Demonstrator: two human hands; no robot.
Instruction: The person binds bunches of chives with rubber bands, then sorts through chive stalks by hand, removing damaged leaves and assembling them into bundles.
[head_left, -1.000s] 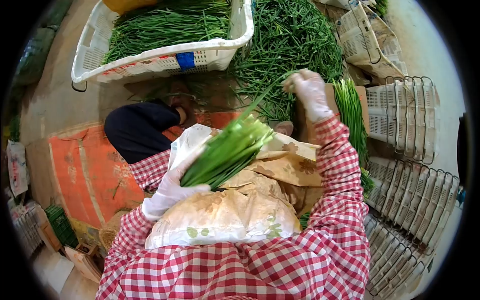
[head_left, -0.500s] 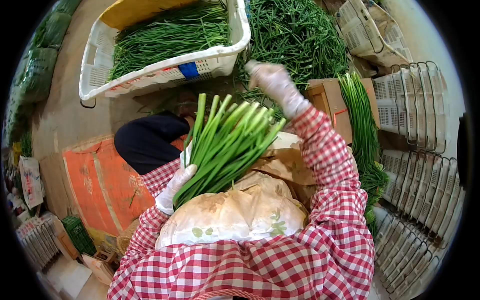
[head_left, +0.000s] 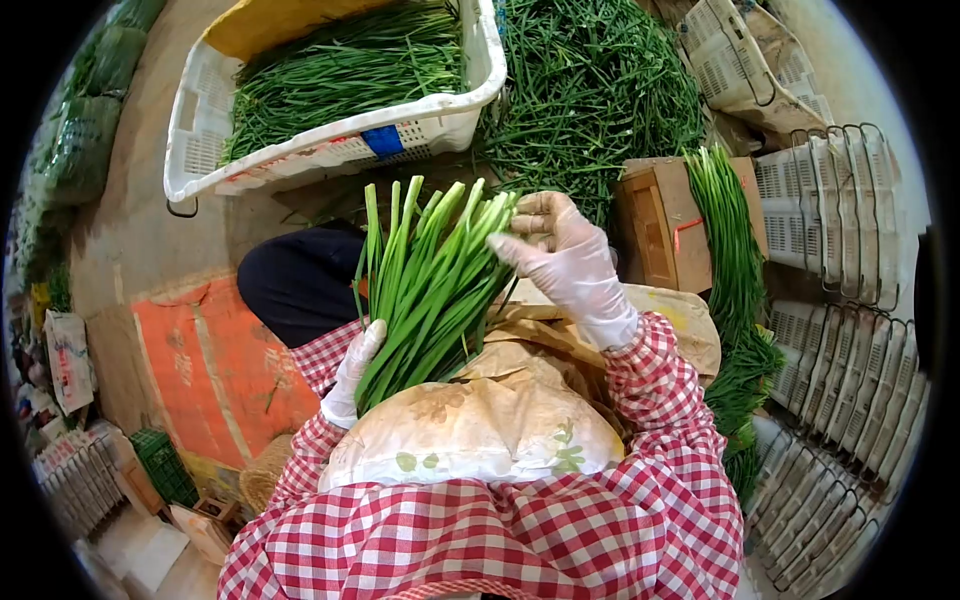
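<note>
A thick bunch of garlic chives (head_left: 435,280) fans out above my lap, pale cut ends pointing away from me. Gloved in thin translucent plastic, my left hand (head_left: 356,370) is closed around its lower left side; most of those fingers are hidden behind the leaves. My right hand (head_left: 570,265), also gloved, is at the right edge of the pale ends. Its fingers are bent and apart from the thumb, with the tips at or touching the outermost stems. Beneath the bunch, a stained cream apron (head_left: 470,440) covers my lap.
A white plastic crate (head_left: 330,140) of chives stands ahead on the left, beside a loose green heap (head_left: 595,100). To the right, more chives (head_left: 725,230) lie over a cardboard box (head_left: 660,225). Stacked white crates (head_left: 830,220) line the right side. Orange printed sheeting (head_left: 225,360) covers floor at left.
My right hand has come back from near the heap to the bunch's pale ends. The bunch has shifted slightly left and its stems stand more upright, still in my left hand.
</note>
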